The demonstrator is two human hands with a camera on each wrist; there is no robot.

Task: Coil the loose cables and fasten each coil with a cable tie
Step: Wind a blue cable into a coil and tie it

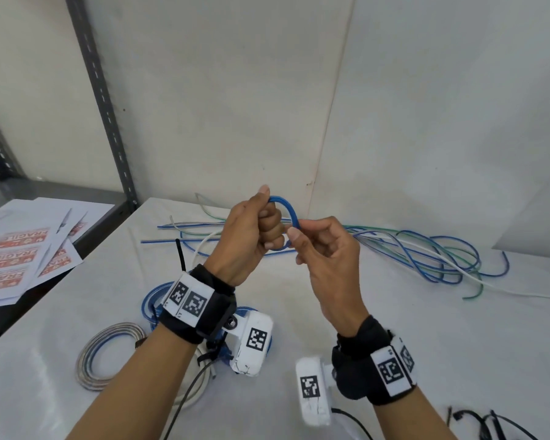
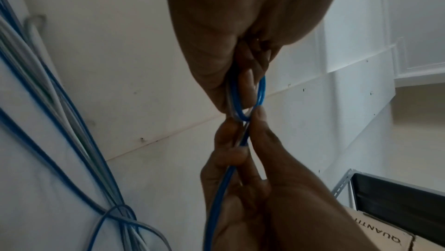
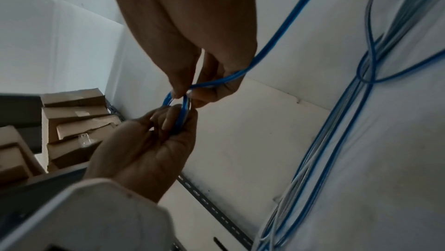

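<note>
Above the white table [image 1: 394, 344], blue cable [image 1: 288, 207] loop upright between both hands.

- Head view: bright, even, diffuse light; the wall [image 1: 235, 90] and table [image 1: 394, 344] read near-white with no glare. Shadows are soft and faint.
- Head view: sharp at centre; wide-angle bending shows in the shelf post [image 1: 99, 100] toward 10 o'clock. The printed sheets [image 1: 19, 255] at 9 o'clock are slightly soft.
- Left wrist view: dim and bluish; the left hand [image 2: 236, 27] at 12 o'clock is underexposed and blurred.
- Right wrist view: equally dim; the camera housing [image 3: 84, 217] at 7 o'clock is out of focus, and the edges curve strongly.
</note>
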